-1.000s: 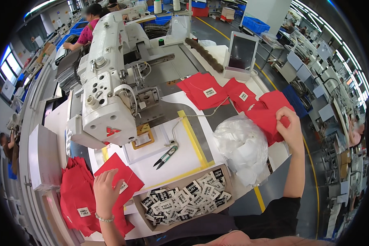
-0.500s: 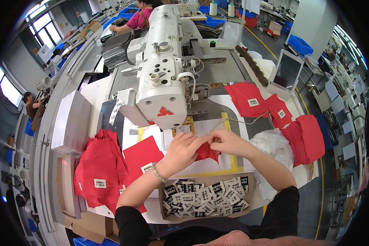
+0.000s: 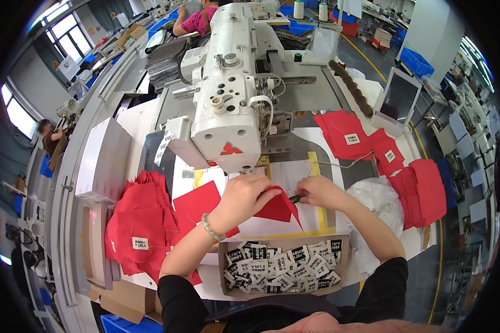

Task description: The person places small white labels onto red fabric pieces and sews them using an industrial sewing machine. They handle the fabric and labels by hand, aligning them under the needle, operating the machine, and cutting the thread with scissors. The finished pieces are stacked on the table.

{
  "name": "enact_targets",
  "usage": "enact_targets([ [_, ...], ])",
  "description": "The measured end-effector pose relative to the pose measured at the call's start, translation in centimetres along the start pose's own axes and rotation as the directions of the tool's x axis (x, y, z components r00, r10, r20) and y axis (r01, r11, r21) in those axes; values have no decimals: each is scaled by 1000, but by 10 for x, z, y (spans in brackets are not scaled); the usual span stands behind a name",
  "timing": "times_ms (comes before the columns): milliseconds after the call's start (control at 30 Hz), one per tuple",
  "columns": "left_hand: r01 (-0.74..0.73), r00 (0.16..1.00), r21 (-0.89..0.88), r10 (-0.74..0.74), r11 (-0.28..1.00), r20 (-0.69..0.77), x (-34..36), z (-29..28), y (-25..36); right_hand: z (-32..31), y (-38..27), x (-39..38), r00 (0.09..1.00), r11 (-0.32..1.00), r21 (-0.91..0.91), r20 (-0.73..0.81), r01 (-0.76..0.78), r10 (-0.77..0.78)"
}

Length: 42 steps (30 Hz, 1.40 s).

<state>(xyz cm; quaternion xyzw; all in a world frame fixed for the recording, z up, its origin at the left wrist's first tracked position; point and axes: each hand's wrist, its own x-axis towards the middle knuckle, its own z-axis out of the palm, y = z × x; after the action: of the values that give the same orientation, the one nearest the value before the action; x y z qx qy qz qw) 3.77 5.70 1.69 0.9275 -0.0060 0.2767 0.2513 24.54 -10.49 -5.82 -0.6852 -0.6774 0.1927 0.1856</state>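
Observation:
My left hand grips a red fabric piece below the white sewing machine's head. Just to its right, my right hand is closed on small dark thread snips, with a cord leading off behind it. Under both hands lies a white template sheet edged with yellow tape. A heap of red pieces, some with square labels, is at the left, beside a loose red piece. In front sits a cardboard tray full of black and white labels.
At the right are red stacks, labelled pieces, a white plastic bundle and a small screen. A white box stands left, an open carton below. Co-workers sit at other machines.
My hands came inward from the two red piles to meet under the machine head with a red piece. The right hand now holds the snips, which lay on the sheet.

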Motion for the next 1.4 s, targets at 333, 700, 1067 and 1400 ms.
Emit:
enact_targets([
  [333, 112, 994, 13, -112, 994, 3, 14, -6, 3, -55, -19, -65, 967, 866, -488, 147, -112, 208],
  [700, 123, 990, -27, -121, 992, 72, 34, 21, -6, -72, -25, -21, 838, 717, 608, -149, -341, 525],
  [1067, -362, 930, 141, 367, 922, -14, 25, 61, -8, -61, -47, -68, 791, 994, 83, -602, -72, 107],
  [1400, -534, 817, 92, 486, 840, 309, -28, 80, -54, -7, -25, -87, 957, 968, -69, -183, -241, 225],
])
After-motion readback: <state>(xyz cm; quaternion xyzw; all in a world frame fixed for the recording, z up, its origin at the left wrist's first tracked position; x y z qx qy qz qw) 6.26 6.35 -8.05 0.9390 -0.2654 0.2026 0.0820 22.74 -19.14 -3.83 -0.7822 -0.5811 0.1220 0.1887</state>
